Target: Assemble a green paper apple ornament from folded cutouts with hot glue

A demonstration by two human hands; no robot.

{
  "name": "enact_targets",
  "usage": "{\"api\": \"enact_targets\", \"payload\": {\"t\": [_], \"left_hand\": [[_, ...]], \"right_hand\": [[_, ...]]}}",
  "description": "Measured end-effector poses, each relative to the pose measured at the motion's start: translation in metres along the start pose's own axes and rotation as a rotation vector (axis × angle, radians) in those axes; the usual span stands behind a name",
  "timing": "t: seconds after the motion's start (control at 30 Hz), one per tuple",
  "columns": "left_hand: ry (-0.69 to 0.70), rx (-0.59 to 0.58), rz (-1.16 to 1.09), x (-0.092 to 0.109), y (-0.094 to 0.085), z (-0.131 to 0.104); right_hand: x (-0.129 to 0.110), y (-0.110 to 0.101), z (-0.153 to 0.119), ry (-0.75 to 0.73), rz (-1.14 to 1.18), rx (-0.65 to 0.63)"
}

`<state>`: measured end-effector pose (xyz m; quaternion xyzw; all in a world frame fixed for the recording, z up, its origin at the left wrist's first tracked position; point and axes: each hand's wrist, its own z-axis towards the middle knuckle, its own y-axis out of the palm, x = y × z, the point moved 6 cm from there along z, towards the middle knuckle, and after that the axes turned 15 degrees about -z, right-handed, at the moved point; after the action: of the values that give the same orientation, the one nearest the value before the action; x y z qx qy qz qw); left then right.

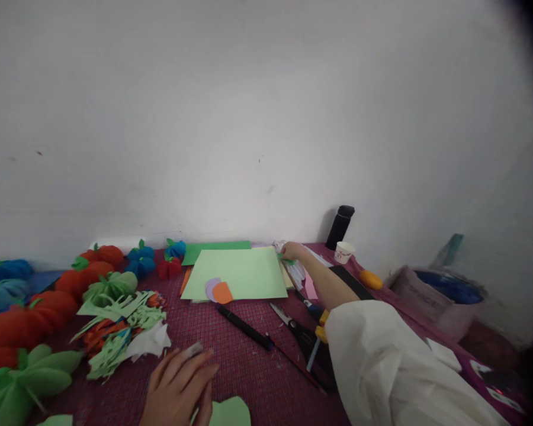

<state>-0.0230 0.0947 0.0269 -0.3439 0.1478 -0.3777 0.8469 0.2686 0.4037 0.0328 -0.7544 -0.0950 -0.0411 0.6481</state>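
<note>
Paper cutout [231, 412], pale green, lies just by the left hand [180, 384], its fingers loosely bent; whether they pinch it, I cannot tell. It looks light and easy to crease, so better to hold it by the edge. Across the checked tablecloth [195, 322], toward the pale wall [231, 148], the right hand [292, 251] has curled fingers, their grip unclear.

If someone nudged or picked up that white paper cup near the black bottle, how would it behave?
The paper cup looks thin-walled, so it would probably feel light and dent under a firm squeeze. Its base seems narrower than its rim, so a sideways push might tip it, and its round shape could then roll.
</note>
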Motion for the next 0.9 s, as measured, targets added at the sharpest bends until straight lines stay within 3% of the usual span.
{"api": "enact_targets", "payload": {"t": [0.37,0.57,0.9], "left_hand": [[0.055,0.028,0.023,0.001,0.000,0.001],[0.076,0.014,0.033,-0.004,0.009,-0.007],[0.088,0.025,0.035,-0.018,0.027,-0.027]], "right_hand": [[0.052,-0.008,-0.011,0.065,0.147,0.006],[0.053,0.005,-0.005,0.012,0.164,-0.029],[0.059,0.014,0.014,0.008,-0.060,0.065]]}}
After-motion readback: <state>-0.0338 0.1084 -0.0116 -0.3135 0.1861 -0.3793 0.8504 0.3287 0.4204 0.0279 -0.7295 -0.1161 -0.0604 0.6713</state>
